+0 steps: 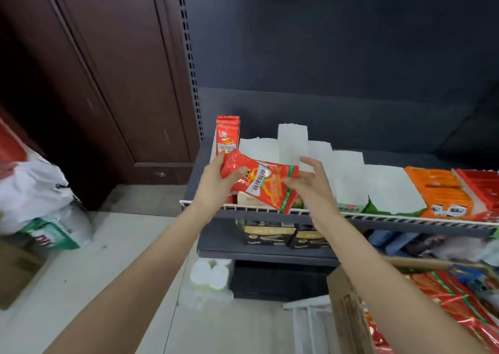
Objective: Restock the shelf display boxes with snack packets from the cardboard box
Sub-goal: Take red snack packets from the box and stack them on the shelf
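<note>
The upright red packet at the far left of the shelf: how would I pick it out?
Find the dark shelf with the white wire front rail, then follow it to its left end, beside the slotted upright post. The upright red packet stands there on end, behind the left hand. Its neighbours to the right are white box flaps.

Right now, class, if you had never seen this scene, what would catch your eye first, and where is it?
The red snack packet at the centre, held above the shelf's front rail: the left hand grips its left end, while the right hand touches its right end. Next, the white flaps of the display boxes lined along the shelf, then the cardboard box of red packets at lower right.
</note>
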The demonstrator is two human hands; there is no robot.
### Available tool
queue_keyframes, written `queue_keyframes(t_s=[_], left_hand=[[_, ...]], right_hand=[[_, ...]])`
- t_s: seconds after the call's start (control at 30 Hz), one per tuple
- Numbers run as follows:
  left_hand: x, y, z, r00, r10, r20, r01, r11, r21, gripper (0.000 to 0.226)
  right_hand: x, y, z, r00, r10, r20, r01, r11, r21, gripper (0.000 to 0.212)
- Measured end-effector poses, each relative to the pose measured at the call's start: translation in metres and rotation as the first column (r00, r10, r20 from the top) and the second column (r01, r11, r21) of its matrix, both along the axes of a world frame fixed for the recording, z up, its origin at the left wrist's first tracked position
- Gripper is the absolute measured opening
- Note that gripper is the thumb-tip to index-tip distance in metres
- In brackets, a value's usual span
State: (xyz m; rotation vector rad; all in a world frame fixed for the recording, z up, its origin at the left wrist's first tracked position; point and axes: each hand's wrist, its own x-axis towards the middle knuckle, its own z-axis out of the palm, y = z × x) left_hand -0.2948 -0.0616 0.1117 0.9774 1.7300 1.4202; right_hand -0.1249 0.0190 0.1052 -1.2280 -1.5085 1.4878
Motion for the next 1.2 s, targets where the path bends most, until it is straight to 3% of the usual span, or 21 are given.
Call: queue_keyframes(t_s=[0.1,0.2,0.27,0.33,0.43,0.5,0.57,0.63,0.73,0.8,0.87,0.93,1.03,1.2], left_hand=[[-0.043,0.009,0.02,0.978,-0.087,-0.19,0.086,0.996,-0.014,0.039],[-0.076,0.023,0.041,0.897,-0.209,-0.389,0.213,0.976,-0.033,0.023],[-0.094,0.036,0.053,0.834,-0.234,-0.5,0.244,0.969,-0.047,0.023],[-0.107,0.051,0.061,0.829,-0.154,-0.537,0.179,0.984,-0.007,0.031],[-0.123,0.075,0.063,0.943,0.034,-0.332,0.006,0.993,0.12,0.038],[-0.137,0.092,0.056,0.979,0.134,-0.154,-0.113,0.984,0.135,0.033],[-0.148,0.109,0.039,0.982,0.17,-0.082,-0.168,0.985,0.024,0.029],[-0.158,0.124,0.017,0.984,0.142,-0.105,-0.154,0.981,-0.121,0.023],[-0.171,0.143,-0.012,0.968,0.035,-0.248,-0.113,0.945,-0.307,0.019],[-0.175,0.151,-0.024,0.954,-0.092,-0.287,-0.035,0.911,-0.41,0.039],[-0.176,0.157,-0.033,0.941,-0.227,-0.252,0.078,0.868,-0.491,0.069],[-0.179,0.161,-0.04,0.92,-0.331,-0.21,0.155,0.799,-0.581,0.082],[-0.178,0.159,-0.045,0.891,-0.418,-0.179,0.214,0.732,-0.647,0.075],[-0.173,0.155,-0.048,0.906,-0.381,-0.185,0.203,0.773,-0.601,0.062]], right_hand=[[-0.041,0.002,0.008,0.954,0.152,0.26,-0.21,0.954,0.212,0.066],[-0.078,0.014,0.022,0.85,0.099,0.517,-0.373,0.807,0.458,0.066],[-0.105,0.025,0.034,0.831,0.19,0.523,-0.452,0.778,0.436,0.059],[-0.129,0.038,0.044,0.846,0.318,0.428,-0.474,0.817,0.33,0.046],[-0.156,0.066,0.047,0.938,0.273,0.215,-0.325,0.909,0.263,0.036],[-0.171,0.088,0.041,0.98,0.199,0.011,-0.199,0.972,0.127,0.036],[-0.182,0.109,0.034,0.981,0.141,-0.131,-0.144,0.989,-0.018,0.035],[-0.191,0.128,0.025,0.976,0.125,-0.176,-0.138,0.988,-0.065,0.035],[-0.2,0.148,0.015,0.983,0.131,-0.13,-0.141,0.987,-0.072,0.037],[-0.204,0.157,0.009,0.98,0.189,-0.064,-0.194,0.977,-0.084,0.038],[-0.208,0.166,0.002,0.966,0.258,0.025,-0.255,0.963,-0.087,0.041],[-0.213,0.173,-0.004,0.952,0.285,0.108,-0.277,0.957,-0.086,0.046],[-0.217,0.175,-0.008,0.923,0.305,0.234,-0.298,0.952,-0.065,0.046],[-0.222,0.174,-0.019,0.902,0.3,0.311,-0.307,0.951,-0.027,0.042]])
